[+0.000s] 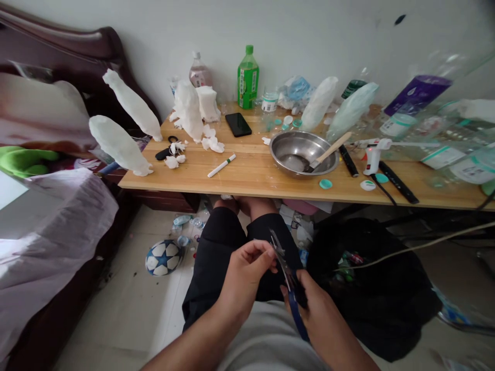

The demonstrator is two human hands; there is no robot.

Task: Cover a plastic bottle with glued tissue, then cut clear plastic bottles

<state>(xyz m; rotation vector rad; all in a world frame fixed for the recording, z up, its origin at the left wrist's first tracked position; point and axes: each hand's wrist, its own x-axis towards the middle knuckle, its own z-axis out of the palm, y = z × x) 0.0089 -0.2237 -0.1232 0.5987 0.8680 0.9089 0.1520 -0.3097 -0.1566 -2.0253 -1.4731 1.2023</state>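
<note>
I sit at a wooden table (pixel 247 175) with my hands low over my lap. My right hand (pixel 315 309) is closed round the blue handles of a pair of scissors (pixel 288 281), blades pointing up and away. My left hand (pixel 247 270) is curled beside the blades, its fingertips pinched at the blade edge; whatever is between them is too small to make out. Both hands are well below the table's front edge.
On the table stand a steel bowl (pixel 286 141) with a brush, a black phone (pixel 238 124), a green bottle (pixel 248 77), a white pen (pixel 221 166), a glue gun (pixel 373 154), paper-wrapped bottles (pixel 119 144) and plastic bottles (pixel 417 98). A small ball (pixel 163 257) lies on the floor, a black bag (pixel 371 288) at my right, a bed (pixel 46 226) at left.
</note>
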